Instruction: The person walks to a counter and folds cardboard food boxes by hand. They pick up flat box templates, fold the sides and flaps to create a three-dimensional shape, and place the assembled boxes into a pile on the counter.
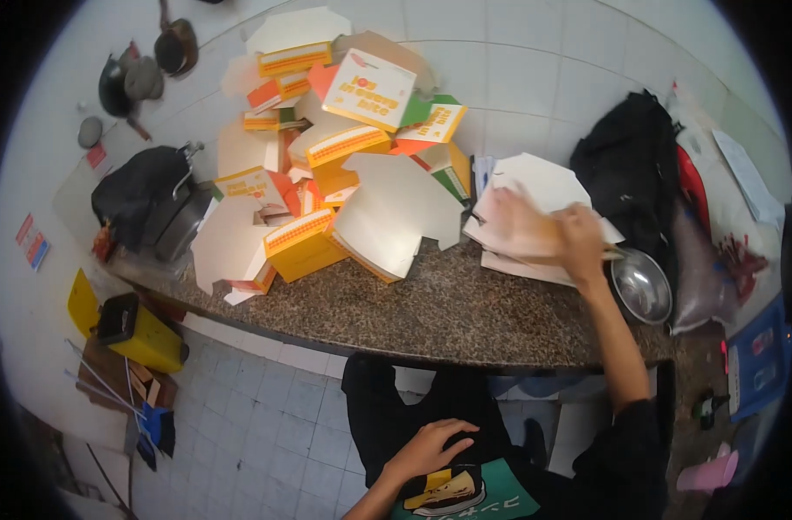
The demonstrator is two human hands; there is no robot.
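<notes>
My right hand point(582, 243) is over the right side of a stack of white flat cartons point(548, 180) on the granite counter. A skin-coloured and yellowish blur lies across the stack beside it, and its fingers are smeared, so its grip is unclear. Low in the view, my left hand point(431, 449) rests palm down at my lap with its fingers apart, holding nothing. Left of the stack is a heap of opened yellow, white, green and red cartons, among them a yellow box point(305, 247) and a large white-sided carton point(396, 212).
A metal bowl point(642, 286) stands at the stack's right, near a black bag point(630, 160) and a filled plastic bag point(704, 269). The speckled counter point(396, 316) ends in a front edge above my legs. A yellow bin point(145, 334) stands on the floor at left.
</notes>
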